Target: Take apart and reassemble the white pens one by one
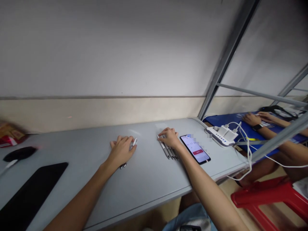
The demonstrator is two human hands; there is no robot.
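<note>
My left hand (pixel 121 150) lies on the grey table (pixel 149 179) with its fingers curled over two silver pens (pixel 127 157) whose tips stick out below the palm. My right hand (pixel 169 137) rests further right, its fingers closed over a row of several silver pens (pixel 169 153) that lie side by side. A smartphone (pixel 195 149) with a lit screen and a red button lies just to the right of my right hand.
A white power strip (pixel 222 135) with chargers and cables sits at the table's right end. Another person's hands (pixel 255 119) rest on a blue table beyond it. A black pad (pixel 29 192), a black mouse (pixel 19 153) and a snack bag (pixel 8 134) lie at the left. A red stool (pixel 264 195) stands lower right.
</note>
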